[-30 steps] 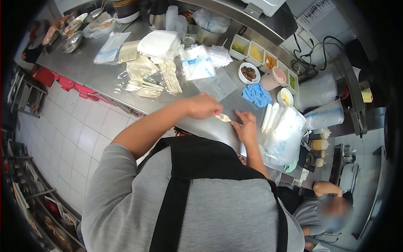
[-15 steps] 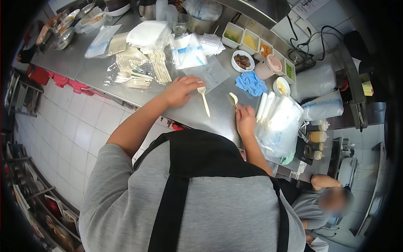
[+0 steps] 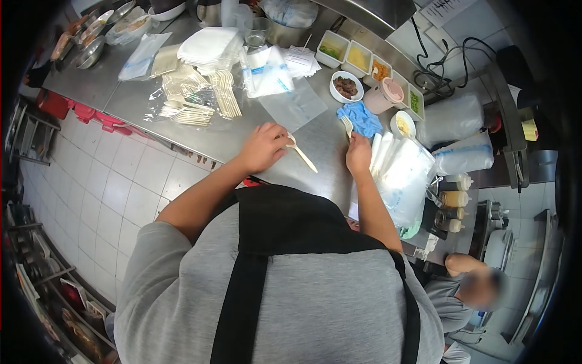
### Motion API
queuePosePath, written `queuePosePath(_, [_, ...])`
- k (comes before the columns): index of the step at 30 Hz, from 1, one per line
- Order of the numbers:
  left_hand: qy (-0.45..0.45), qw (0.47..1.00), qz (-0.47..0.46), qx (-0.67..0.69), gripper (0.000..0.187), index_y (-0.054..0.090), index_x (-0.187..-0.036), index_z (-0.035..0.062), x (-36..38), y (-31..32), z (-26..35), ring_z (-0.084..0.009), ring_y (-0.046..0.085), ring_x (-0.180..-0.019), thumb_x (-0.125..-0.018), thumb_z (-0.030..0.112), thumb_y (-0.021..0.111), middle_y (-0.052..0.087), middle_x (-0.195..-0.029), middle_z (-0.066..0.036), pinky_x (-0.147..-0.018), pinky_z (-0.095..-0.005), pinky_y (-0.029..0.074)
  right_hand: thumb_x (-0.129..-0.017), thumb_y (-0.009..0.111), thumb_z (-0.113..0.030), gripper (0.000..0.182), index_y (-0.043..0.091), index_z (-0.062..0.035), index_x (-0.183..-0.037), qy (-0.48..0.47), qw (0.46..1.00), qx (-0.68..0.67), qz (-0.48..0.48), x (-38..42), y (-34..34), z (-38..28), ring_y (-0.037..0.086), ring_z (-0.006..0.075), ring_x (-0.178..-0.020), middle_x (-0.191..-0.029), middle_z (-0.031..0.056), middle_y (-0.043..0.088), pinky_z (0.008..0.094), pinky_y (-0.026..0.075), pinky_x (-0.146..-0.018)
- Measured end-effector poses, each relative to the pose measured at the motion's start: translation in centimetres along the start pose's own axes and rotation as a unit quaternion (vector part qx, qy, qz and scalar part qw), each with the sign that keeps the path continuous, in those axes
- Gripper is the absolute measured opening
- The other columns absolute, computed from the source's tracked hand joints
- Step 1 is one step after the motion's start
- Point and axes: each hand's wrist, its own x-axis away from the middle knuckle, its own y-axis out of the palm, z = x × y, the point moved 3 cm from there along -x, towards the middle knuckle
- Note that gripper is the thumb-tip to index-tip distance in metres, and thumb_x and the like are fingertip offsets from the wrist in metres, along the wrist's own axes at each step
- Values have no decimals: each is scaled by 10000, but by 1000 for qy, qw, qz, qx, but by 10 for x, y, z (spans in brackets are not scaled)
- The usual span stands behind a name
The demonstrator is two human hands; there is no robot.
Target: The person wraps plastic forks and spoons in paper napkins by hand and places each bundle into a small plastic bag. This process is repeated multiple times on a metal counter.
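Note:
My left hand (image 3: pixel 264 147) is closed on the head end of a pale utensil (image 3: pixel 305 160), whose handle points down and right over the steel counter (image 3: pixel 236 142). In my right hand (image 3: pixel 359 154) is a pale fork (image 3: pixel 347 125), its tines pointing up beside a crumpled blue cloth or glove (image 3: pixel 362 118). A flat clear plastic bag (image 3: pixel 290 108) lies beyond my left hand. Further left, many pale forks (image 3: pixel 224 94) and other utensils (image 3: pixel 189 113) rest in open plastic wrapping. Rolled white bags (image 3: pixel 382 148) lie just right of my right hand.
White food tubs (image 3: pixel 333 50), a bowl of dark meat pieces (image 3: pixel 346 87) and a pink-lidded container (image 3: pixel 384 96) stand at the back right. Metal bowls (image 3: pixel 91 53) are at the far left, sauce bottles (image 3: pixel 456 198) at the right. Another person (image 3: pixel 451 294) is at lower right.
My right hand has lifted the fork up and slightly right, towards the blue cloth. My left hand's fingers have curled round the utensil, which has tilted, its handle end swinging right.

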Motion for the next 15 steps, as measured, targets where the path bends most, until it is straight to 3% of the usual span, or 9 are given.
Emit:
queuePosePath(3, [14,998,63,14,341,644,-1043,144,10,-6,-3,-313,481,-1077,-710,116,716,532,-1142,-88,-904,-424,397,-878,524,-106,158,631,-57,-983,28,999,-11,-16,-7,0,11,593,381,-860,-922,197,626,458,465,-775])
queuePosePath(6, [-46,996,73,-3,395,629,-1082,144,17,-19,-8,-339,467,-1107,-700,127,730,518,-1177,-109,-931,-434,386,-909,487,-119,192,616,-34,-1024,55,997,-26,-48,-14,0,20,590,374,-919,-980,198,632,429,461,-810])
queuePosePath(9, [-80,992,97,-28,441,610,-1125,172,24,-25,-20,-325,442,-1126,-702,129,727,499,-1200,-100,-942,-436,375,-880,536,-145,158,630,-64,-978,69,997,-15,-24,-14,1,17,588,366,-863,-909,174,631,460,454,-781])
queuePosePath(13, [-84,988,130,-30,427,605,-1135,148,28,-25,-28,-348,441,-1134,-720,150,707,493,-1201,-131,-954,-454,369,-839,616,-280,216,630,-91,-942,-24,998,-5,53,1,-8,-11,555,330,-847,-885,120,595,454,429,-754])
queuePosePath(15, [-72,989,130,-24,413,604,-1133,133,28,-23,-29,-357,449,-1128,-732,165,695,496,-1194,-141,-952,-457,370,-798,646,-273,183,639,-128,-909,-25,999,31,25,17,-11,-26,528,317,-904,-941,87,578,451,403,-777])
